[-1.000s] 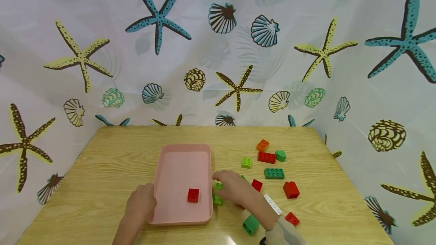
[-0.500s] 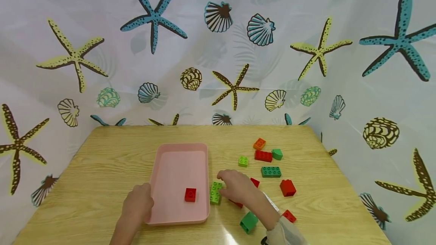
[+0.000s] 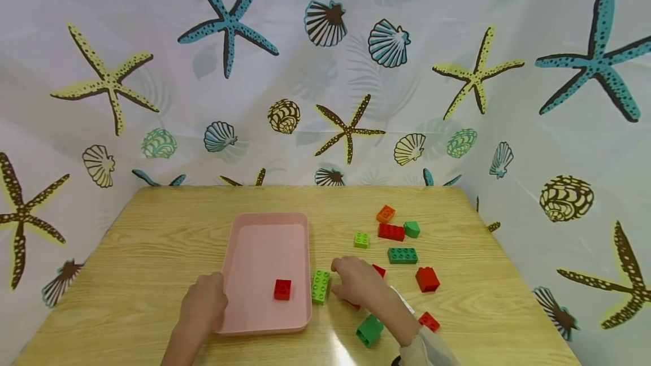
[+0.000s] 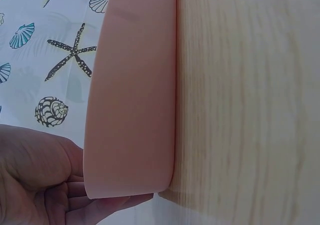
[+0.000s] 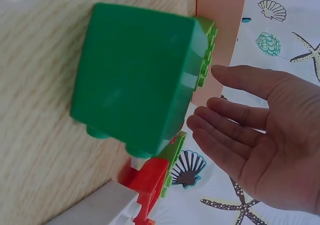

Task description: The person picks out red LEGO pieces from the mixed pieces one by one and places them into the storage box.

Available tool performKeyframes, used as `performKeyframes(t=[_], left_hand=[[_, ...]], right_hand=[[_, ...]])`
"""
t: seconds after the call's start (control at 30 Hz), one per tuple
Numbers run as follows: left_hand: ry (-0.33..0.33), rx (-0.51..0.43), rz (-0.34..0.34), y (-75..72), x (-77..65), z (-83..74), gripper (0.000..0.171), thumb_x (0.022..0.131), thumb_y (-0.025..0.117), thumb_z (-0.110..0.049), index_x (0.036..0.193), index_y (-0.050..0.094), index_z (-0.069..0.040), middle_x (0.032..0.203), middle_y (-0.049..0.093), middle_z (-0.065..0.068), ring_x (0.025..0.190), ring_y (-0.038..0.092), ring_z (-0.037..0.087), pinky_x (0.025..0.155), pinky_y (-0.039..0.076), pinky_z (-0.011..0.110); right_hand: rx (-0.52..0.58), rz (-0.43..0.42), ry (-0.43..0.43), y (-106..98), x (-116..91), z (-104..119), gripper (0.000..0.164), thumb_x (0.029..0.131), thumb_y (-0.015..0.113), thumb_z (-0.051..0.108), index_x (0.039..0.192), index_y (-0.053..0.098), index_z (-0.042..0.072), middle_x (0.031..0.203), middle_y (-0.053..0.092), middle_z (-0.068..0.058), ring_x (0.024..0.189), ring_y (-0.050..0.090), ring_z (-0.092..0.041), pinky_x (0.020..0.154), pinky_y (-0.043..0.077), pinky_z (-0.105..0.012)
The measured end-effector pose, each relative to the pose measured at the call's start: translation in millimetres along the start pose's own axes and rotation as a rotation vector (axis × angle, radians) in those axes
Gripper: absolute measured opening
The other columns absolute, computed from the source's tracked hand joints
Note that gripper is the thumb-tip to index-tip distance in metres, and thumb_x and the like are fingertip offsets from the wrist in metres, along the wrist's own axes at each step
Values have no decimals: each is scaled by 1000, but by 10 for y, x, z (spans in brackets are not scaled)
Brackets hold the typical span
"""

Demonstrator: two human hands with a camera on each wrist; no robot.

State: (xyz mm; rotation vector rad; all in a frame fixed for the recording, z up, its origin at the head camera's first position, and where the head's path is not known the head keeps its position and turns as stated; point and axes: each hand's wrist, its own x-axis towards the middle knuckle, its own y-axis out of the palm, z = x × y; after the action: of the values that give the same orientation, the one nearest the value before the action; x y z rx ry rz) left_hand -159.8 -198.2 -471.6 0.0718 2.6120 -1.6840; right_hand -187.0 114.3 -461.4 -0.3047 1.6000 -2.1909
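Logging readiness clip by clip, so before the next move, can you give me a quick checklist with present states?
1. Left hand gripping the left side of the pink tray: ok.
2. Right hand holding nothing: ok.
3. Long light green brick lying studs up, near the right fingertips: ok.
4. Bare floor left in the tray, around its one red brick: ok.
5. Gap between light green brick and tray wall: cannot tell.
6. White brick fully visible past the right arm in the head view: not ok.
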Motion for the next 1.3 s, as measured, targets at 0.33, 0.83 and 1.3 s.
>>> performKeyframes(t=[0.33, 0.83, 1.3], left_hand=[[-3, -7, -4, -7, -4, 4, 6, 80, 59, 9, 76, 57, 5, 70, 60, 20, 61, 58, 29, 52, 48, 46], [-27, -2, 20, 27, 32, 10, 6, 81, 59, 8, 77, 57, 4, 71, 59, 18, 62, 59, 29, 54, 48, 46], [-30, 2, 37, 18, 27, 4, 6, 82, 58, 8, 77, 58, 5, 72, 60, 20, 63, 58, 29, 54, 49, 46]], right_hand=[[46, 56, 85, 17, -27, -34, 26, 84, 76, 12, 106, 68, -1, 100, 68, -12, 85, 61, -21, 77, 53, -38], [123, 39, 77, 90, -103, -79, 11, 80, 70, 1, 78, 59, 5, 67, 42, 2, 57, 34, -11, 50, 29, -26], [112, 79, 136, 75, -169, -71, 21, 83, 74, 3, 78, 55, 8, 67, 45, 0, 58, 40, -13, 51, 33, -26]])
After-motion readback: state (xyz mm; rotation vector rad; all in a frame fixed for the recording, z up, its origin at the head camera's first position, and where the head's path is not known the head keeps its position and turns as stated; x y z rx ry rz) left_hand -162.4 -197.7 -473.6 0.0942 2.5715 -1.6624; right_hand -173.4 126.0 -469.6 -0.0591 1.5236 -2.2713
